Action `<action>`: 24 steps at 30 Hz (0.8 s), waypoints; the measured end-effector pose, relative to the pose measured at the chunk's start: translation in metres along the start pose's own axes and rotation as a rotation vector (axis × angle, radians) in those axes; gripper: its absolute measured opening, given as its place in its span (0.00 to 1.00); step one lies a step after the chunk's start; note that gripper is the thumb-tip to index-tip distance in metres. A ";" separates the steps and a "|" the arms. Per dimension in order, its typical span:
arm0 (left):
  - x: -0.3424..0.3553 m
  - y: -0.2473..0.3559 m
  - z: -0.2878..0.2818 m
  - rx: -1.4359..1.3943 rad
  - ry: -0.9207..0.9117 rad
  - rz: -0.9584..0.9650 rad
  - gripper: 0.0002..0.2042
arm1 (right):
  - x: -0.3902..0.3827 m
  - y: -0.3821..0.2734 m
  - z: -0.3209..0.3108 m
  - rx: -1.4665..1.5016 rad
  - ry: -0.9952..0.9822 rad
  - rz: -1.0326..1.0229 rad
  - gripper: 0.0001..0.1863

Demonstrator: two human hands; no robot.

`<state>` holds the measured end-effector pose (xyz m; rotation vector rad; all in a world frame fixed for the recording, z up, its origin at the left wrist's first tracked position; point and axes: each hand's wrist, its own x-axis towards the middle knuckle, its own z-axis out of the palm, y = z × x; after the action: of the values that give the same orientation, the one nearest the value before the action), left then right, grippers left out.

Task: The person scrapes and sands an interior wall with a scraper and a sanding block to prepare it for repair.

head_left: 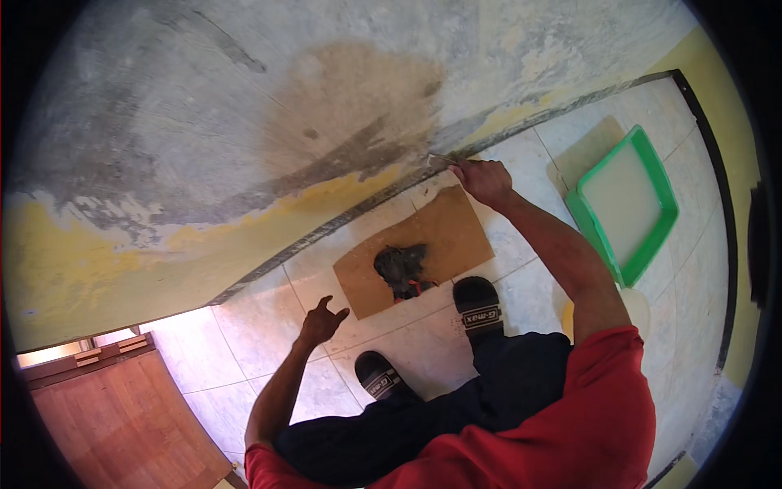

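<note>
Right hand [483, 179] grip closed on scraper [442, 159], blade at wall [244, 122] base; left hand [322, 322] open, free.

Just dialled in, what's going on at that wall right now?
A person in a red shirt is crouched on the pale tiled floor facing a stained, peeling grey-and-yellow wall. The right hand holds a small flat metal blade against the foot of the wall, just above the dark skirting strip. The left hand hangs open in the air, holding nothing. A brown cardboard sheet with a dark clump of debris lies before the feet; a green plastic tray sits to the right.
</note>
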<state>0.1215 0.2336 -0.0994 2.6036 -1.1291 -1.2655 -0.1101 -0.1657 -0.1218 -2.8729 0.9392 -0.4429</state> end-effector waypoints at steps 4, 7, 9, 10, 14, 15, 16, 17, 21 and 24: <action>-0.004 -0.013 0.006 0.067 -0.035 -0.119 0.39 | 0.013 -0.053 0.015 0.058 -0.021 -0.140 0.15; -0.019 -0.010 -0.003 -0.058 -0.010 -0.084 0.40 | -0.010 -0.027 0.016 0.113 -0.012 -0.024 0.16; -0.025 -0.029 -0.003 -0.039 0.001 -0.221 0.40 | -0.007 -0.010 -0.002 0.032 -0.183 0.165 0.16; -0.025 -0.037 0.000 -0.025 0.028 -0.230 0.40 | -0.005 -0.012 0.005 0.066 -0.151 0.116 0.16; -0.028 -0.010 0.001 0.028 -0.068 -0.205 0.39 | 0.015 -0.060 0.014 0.055 -0.141 -0.053 0.16; -0.028 -0.002 0.001 -0.038 -0.086 -0.156 0.39 | 0.008 -0.051 0.014 0.051 -0.143 -0.050 0.16; -0.028 0.001 0.001 -0.106 -0.104 -0.107 0.39 | -0.007 -0.031 0.014 0.055 -0.052 0.014 0.16; -0.026 -0.004 0.000 -0.105 -0.094 -0.098 0.39 | -0.010 -0.016 0.011 0.058 0.053 0.074 0.17; -0.026 -0.035 0.024 0.020 -0.114 -0.200 0.39 | -0.009 -0.024 -0.001 -0.022 -0.091 0.179 0.17; -0.019 -0.023 0.024 0.019 -0.227 -0.137 0.39 | -0.003 -0.027 -0.012 0.019 -0.025 0.104 0.17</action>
<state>0.1104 0.2689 -0.1103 2.6448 -1.0089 -1.6203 -0.1009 -0.1417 -0.1066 -2.7897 1.0682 -0.4041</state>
